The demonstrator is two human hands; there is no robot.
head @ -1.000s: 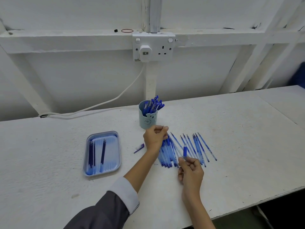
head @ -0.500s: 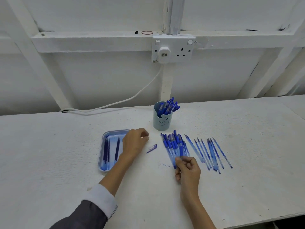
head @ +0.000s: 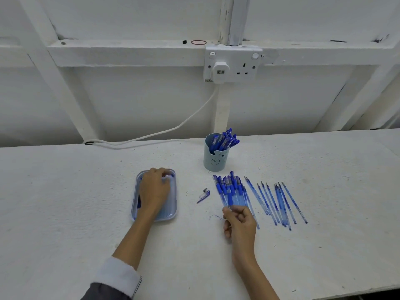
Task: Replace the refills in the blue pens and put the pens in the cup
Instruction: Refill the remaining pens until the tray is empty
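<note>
A light blue cup (head: 213, 163) at the back of the white table holds several blue pens (head: 225, 139). In front of it lies a bunch of blue pens (head: 223, 186), and to their right a row of thin blue refills (head: 279, 202). My right hand (head: 240, 224) pinches the near end of one blue pen (head: 230, 200) at the bunch's front edge. My left hand (head: 154, 191) lies over the blue tray (head: 173, 204), fingers curled down at its far end. What they touch or hold is hidden.
A small clear and blue pen part (head: 203, 195) lies on the table between the tray and the pens. A wall socket (head: 233, 66) with a plug sits above, and its white cable (head: 151, 135) runs along the table's back edge.
My left hand has moved left from the bunch of pens to over the tray. My right hand has stayed at the front of the bunch with its pen. The camera has turned.
</note>
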